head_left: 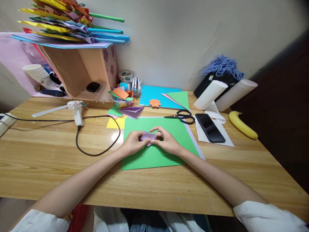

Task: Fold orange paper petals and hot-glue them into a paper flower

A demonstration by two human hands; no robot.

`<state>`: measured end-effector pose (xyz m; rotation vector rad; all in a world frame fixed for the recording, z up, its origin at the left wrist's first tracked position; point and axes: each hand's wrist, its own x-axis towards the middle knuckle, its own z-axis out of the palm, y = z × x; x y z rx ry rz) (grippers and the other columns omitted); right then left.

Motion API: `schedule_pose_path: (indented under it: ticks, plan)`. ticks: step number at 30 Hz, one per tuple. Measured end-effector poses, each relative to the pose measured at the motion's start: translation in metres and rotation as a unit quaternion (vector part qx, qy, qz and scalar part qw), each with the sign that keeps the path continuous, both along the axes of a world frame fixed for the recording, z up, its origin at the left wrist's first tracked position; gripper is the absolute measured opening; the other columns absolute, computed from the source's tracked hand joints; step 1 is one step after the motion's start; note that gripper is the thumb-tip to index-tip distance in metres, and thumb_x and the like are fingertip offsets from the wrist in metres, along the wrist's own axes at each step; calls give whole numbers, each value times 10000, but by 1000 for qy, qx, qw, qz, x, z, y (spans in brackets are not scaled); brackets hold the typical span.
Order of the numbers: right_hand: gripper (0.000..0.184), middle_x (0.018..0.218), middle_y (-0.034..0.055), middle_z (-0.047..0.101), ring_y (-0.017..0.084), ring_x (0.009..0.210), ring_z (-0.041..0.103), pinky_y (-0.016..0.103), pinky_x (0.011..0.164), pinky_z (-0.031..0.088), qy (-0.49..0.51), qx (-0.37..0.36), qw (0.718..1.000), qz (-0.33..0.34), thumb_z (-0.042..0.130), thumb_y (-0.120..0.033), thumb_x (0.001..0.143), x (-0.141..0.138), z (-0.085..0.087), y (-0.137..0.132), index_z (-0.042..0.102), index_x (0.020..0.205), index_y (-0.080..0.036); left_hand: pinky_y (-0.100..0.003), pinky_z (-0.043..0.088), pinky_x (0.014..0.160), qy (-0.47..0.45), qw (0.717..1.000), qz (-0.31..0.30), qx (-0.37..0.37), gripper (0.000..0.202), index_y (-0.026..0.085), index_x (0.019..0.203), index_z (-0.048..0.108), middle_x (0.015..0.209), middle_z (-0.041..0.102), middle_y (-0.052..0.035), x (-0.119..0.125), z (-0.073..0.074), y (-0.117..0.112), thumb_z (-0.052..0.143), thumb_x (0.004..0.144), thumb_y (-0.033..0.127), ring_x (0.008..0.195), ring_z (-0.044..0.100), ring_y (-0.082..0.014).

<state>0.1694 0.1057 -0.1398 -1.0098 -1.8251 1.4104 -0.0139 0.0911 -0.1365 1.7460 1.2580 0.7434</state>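
A small folded piece of lilac paper (148, 137) lies between both hands, over a large green sheet (166, 154) on the wooden desk (48, 154). My left hand (133, 142) pinches its left side with curled fingers. My right hand (165, 140) pinches the right side, thumb and forefinger pressed on the fold. Both forearms reach in from the bottom edge, white sleeves pushed back.
Black scissors (182, 116) and a dark phone (210, 127) lie to the right, then a banana (242, 125) and two white rolls (210, 94). A glue gun (76, 111) with its black cord lies on the left. Paper scraps, a bowl (122, 101), blue sheets (159, 96) and a box of coloured papers stand behind.
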Motion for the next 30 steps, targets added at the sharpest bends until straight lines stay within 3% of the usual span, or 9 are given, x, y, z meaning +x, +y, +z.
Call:
schedule_pose_path:
  ticks: [5, 10, 17, 21, 25, 30]
  plan:
    - [304, 702, -14, 627, 153, 696, 586, 275, 687, 417, 5, -32, 999, 25, 560, -314, 797, 3, 3, 3, 473, 1056, -181, -183, 303, 470, -22, 999, -8, -43, 379, 105, 708, 638, 588, 577, 9, 0, 5, 0, 566, 719, 477, 516, 456, -95]
    - [294, 765, 11, 647, 156, 744, 585, 270, 707, 419, 39, -77, 994, 67, 545, -330, 809, 6, 4, 7, 503, 1049, -166, -187, 348, 481, -42, 995, -5, -92, 323, 109, 748, 659, 641, 633, -9, -1, 4, 2, 594, 704, 422, 546, 528, -118]
    - [261, 723, 0, 609, 139, 707, 557, 267, 703, 420, 2, -31, 999, 44, 495, -340, 844, 7, 2, 6, 548, 1034, -170, -214, 444, 547, -96, 984, -22, -151, 262, 104, 767, 643, 665, 653, -30, -3, 6, 4, 621, 699, 356, 585, 594, -137]
    - [252, 603, -15, 572, 117, 555, 523, 239, 570, 415, 7, -20, 999, -35, 505, -364, 827, 4, -4, 12, 534, 960, -153, -251, 489, 593, -148, 978, 2, -145, 321, 104, 883, 594, 770, 648, -60, -3, 3, 6, 605, 729, 387, 623, 621, -144]
    - [299, 561, -23, 554, 116, 469, 503, 230, 485, 407, 33, 16, 986, -163, 483, -384, 820, 1, -13, 36, 494, 1000, -145, -259, 501, 562, -182, 975, 86, -91, 418, 144, 1059, 477, 883, 606, -65, -5, -3, 10, 567, 762, 425, 645, 630, -140]
    - [299, 760, 57, 618, 178, 607, 582, 326, 609, 482, -87, 149, 951, -257, 463, -316, 836, -9, -3, 70, 471, 1079, -141, -259, 491, 554, -170, 978, 110, -53, 321, 153, 899, 474, 847, 593, -51, -8, -2, 10, 426, 838, 465, 624, 603, -127]
